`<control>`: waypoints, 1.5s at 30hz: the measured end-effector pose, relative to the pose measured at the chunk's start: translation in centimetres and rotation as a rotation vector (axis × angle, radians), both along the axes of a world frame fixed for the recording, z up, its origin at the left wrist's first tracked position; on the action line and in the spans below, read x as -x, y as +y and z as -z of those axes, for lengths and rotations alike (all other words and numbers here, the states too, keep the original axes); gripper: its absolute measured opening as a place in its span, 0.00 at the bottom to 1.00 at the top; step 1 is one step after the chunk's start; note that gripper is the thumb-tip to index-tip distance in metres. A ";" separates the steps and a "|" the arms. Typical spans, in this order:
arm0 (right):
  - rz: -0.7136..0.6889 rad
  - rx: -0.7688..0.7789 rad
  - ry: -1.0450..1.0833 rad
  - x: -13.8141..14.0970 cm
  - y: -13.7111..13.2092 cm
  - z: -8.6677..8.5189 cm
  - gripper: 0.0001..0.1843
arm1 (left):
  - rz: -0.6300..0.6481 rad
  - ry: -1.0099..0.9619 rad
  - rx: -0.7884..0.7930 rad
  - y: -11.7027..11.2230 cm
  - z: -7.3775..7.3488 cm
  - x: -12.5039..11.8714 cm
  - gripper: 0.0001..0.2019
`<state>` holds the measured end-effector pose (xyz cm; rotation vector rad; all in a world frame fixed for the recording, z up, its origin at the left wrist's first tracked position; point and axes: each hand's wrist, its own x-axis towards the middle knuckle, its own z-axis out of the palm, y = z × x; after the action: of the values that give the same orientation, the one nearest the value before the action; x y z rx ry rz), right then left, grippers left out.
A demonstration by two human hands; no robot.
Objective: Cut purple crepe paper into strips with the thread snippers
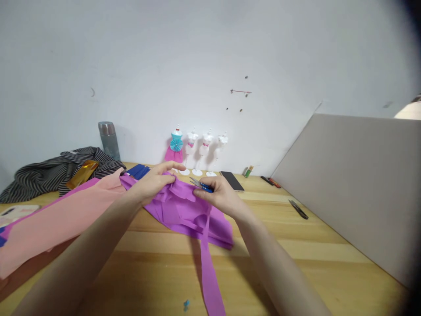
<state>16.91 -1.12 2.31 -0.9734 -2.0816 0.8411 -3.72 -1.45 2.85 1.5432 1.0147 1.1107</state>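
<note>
A folded purple sheet (189, 210) lies on the wooden table (296, 254), with a long cut strip (210, 272) hanging toward me. My left hand (154, 182) pinches the sheet's upper edge, fingers closed on it. My right hand (220, 195) grips small blue-handled scissors (201, 185), whose blades point left at the purple edge between both hands.
A pink sheet (59, 219) spreads at left, beside striped cloth (49, 173), a yellow object (82, 174) and a grey flask (109, 140). Several small dress-form figures (197, 149) stand at the wall. A phone (232, 180), snips (298, 209) and a grey board (355, 184) lie at right.
</note>
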 end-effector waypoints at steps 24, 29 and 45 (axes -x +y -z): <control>-0.111 -0.530 -0.327 -2.8 -0.5 -1.6 0.11 | 0.034 0.211 -0.112 -0.9 -1.0 0.2 0.09; -0.063 -0.541 -0.338 -3.8 -0.5 -2.2 0.10 | 0.051 0.213 -0.095 -0.7 -1.2 0.6 0.09; -0.121 -0.581 -0.367 -3.9 -0.6 -2.1 0.10 | 0.093 0.196 -0.099 -0.4 -1.4 1.0 0.08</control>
<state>20.84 -1.67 4.39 -0.7171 -2.5068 0.0788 -4.72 -1.82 4.22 1.7885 1.0187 0.9721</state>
